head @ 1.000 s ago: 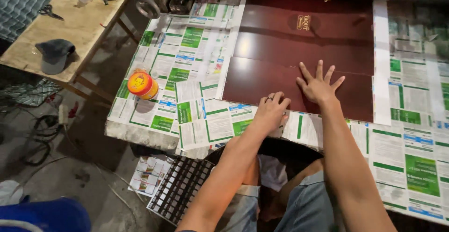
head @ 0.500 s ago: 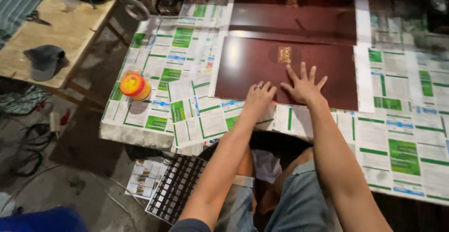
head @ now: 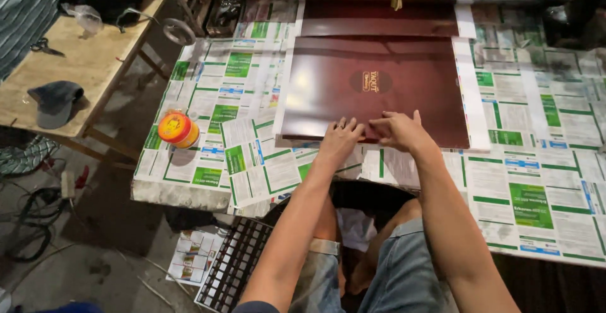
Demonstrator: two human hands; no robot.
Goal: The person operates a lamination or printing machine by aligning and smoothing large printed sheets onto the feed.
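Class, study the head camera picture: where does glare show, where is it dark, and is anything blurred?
Head view: pale glare streaks the glossy dark red panel at its left part; the upper right corner and the floor under the paper-covered table fall into shadow; both hands, left hand and right hand, look sharp, without motion blur.

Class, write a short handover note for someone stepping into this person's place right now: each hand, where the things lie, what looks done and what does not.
Left hand: flat, fingers on the near edge of the dark red glossy panel.
Right hand: pressing the same edge, beside the left.
The panel lies flat on the newspaper-covered table; a second dark red panel lies behind it.
An orange tin stands to the left, untouched.
Done: panel laid down. Left: nothing lifted or gripped yet.
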